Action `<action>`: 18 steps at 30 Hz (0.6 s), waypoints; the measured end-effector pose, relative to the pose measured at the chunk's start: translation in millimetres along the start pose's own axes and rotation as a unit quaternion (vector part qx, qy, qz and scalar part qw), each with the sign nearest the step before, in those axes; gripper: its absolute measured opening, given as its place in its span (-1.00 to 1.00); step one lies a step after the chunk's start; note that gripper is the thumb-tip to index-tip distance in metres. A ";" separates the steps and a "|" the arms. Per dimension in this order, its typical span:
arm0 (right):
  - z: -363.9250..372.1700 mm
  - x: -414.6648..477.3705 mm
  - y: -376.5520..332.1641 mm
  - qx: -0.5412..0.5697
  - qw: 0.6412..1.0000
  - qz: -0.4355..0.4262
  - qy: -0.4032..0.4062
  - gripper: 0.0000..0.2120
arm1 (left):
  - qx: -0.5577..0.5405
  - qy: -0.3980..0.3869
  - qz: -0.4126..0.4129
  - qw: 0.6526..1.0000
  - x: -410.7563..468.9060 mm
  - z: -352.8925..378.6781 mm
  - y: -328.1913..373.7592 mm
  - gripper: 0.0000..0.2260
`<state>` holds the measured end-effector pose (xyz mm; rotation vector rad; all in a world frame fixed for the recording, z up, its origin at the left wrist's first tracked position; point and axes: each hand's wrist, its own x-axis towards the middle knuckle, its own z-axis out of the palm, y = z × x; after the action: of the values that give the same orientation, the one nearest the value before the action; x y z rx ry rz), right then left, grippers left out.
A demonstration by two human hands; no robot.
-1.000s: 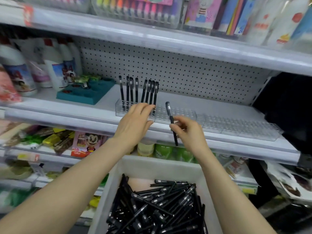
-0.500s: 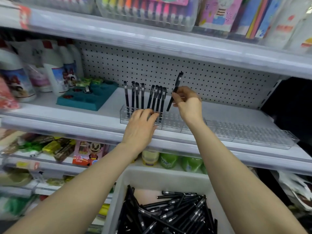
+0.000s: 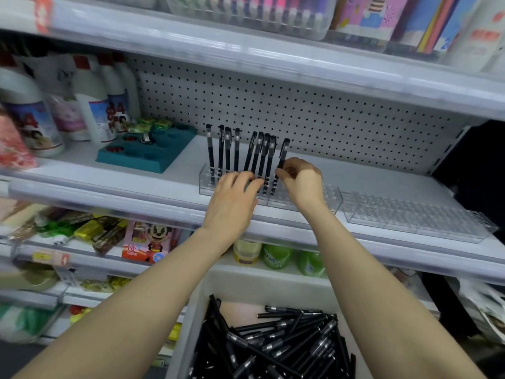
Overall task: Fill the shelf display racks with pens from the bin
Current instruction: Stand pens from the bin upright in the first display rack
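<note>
The right hand (image 3: 300,184) grasps one black pen (image 3: 283,150) low on its barrel, pinched between the thumb and the curled fingertips (image 3: 282,173); the remaining fingers are folded toward the palm. The pen stands nearly upright, cap up and leaning slightly toward 1 o'clock, with its lower end at the clear rack (image 3: 332,196); whether the tip is seated in a hole cannot be determined. This pen is at the 3 o'clock end of the row of standing pens (image 3: 237,151), just beside the nearest one. The left hand (image 3: 232,199) is released: its fingers (image 3: 252,183) are extended and slightly spread, palm down, touching the front of the rack at the base of the standing pens, holding nothing. A second rack (image 3: 410,214) lies at 3 o'clock of the first on the same shelf (image 3: 109,191). The white bin (image 3: 246,285) is at 6 o'clock in the view, below the forearms, with loose pens (image 3: 287,343) piled in it. A teal tray (image 3: 144,154) and white bottles (image 3: 93,105) stand at 9 o'clock of the rack.
</note>
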<state>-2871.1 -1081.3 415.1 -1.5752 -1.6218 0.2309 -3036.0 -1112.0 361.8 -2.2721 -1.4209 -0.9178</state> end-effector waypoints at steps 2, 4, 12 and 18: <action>-0.1 -0.6 -0.8 0.004 1.000 0.009 -0.004 -0.83 | -0.002 -0.002 -0.002 1.000 -0.3 -0.4 -0.3 -0.55; -0.6 0.5 -2.3 0.006 1.000 0.020 -0.006 -0.83 | -0.002 -0.011 -0.001 1.000 -0.7 -1.1 -0.4 -0.55; -11.7 -9.8 -7.5 -0.032 0.999 0.007 -0.023 -0.69 | -0.023 -0.055 0.006 0.998 -6.2 -15.6 3.7 -0.49; -37.7 -75.8 0.7 -0.005 0.998 -0.065 0.022 -0.80 | -0.085 -0.032 -0.004 0.996 -48.1 -32.2 34.6 -0.58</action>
<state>-2856.7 -1164.2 405.8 -1.4661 -1.6869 0.1185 -3031.4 -1179.1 356.6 -2.4404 -1.4286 -1.0135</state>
